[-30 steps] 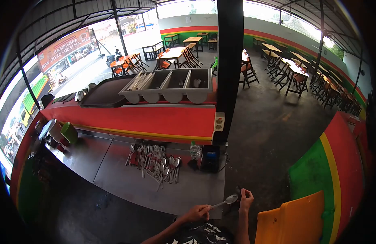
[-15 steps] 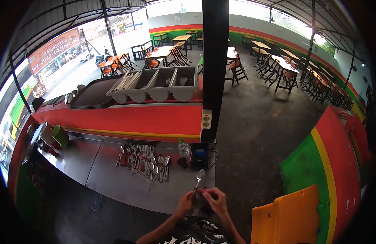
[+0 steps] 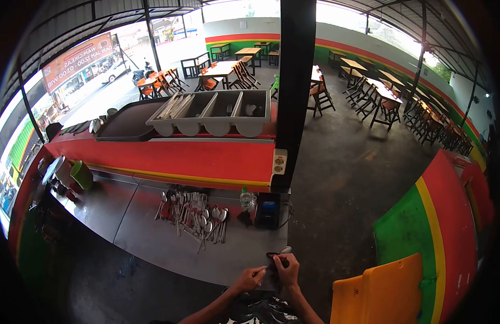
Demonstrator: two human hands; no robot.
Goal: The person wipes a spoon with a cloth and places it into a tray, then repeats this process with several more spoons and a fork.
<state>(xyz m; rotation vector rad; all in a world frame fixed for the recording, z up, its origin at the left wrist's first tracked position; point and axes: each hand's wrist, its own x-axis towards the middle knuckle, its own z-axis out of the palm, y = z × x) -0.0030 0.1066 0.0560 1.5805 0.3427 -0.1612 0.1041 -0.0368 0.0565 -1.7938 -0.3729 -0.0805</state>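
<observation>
My left hand (image 3: 251,279) is closed in a pinch on the handle end of a metal spoon. The spoon's bowl (image 3: 285,250) sticks out just beyond my right hand (image 3: 286,269), which is closed around a dark cloth (image 3: 271,254) against the spoon. Both hands are close together over the near right end of the metal counter. Left of them, many loose spoons and forks (image 3: 206,217) lie in a spread pile on the counter (image 3: 152,237).
Behind the pile stand a small clear bottle (image 3: 245,198) and a black device (image 3: 267,211). A grey cutlery bin (image 3: 212,116) and dark trays (image 3: 132,120) rest on the red ledge (image 3: 206,162). Green container (image 3: 81,175) at left; orange chair (image 3: 382,289) at right.
The spoon has tipped from upright to the right, and its bowl is lower, beside my right hand. My right hand has turned and my left hand is slightly lower. The camera view has shifted slightly.
</observation>
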